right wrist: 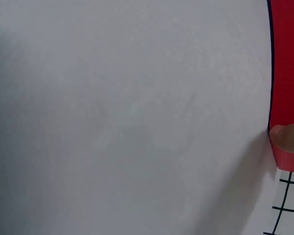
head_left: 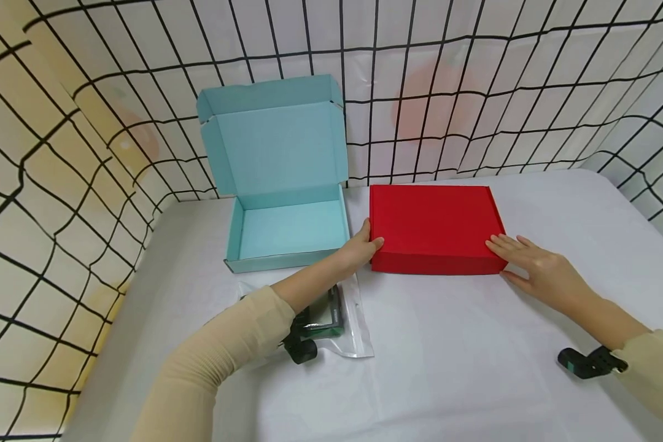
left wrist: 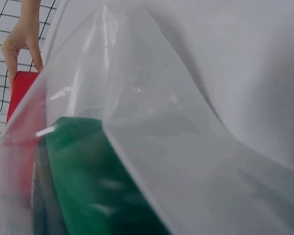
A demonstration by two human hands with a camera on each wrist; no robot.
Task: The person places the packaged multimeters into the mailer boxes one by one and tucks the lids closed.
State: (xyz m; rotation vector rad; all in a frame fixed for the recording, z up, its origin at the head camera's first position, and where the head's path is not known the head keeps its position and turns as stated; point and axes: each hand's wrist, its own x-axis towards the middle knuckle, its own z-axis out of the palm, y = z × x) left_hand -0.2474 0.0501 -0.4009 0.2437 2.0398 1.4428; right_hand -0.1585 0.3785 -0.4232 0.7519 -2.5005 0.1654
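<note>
A closed red cardboard box [head_left: 436,221] lies flat on the white table. At its left side, my left hand [head_left: 360,248] touches the edge, with the thumb near the front left corner. My right hand [head_left: 544,273] rests at the front right corner with fingers straight over the edge; the right wrist view shows a fingertip [right wrist: 286,137] against the box's side. Left of the red box stands a light blue cardboard box [head_left: 284,230], its lid raised and its inside bare. Under my left forearm lies a clear plastic bag [head_left: 359,325] with a green and black item [head_left: 326,316], partly hidden.
A black wire grid [head_left: 372,98] stands behind the table and along both sides. The raised blue lid [head_left: 279,147] comes close to it. The white tabletop [head_left: 447,368] stretches out in front of the boxes.
</note>
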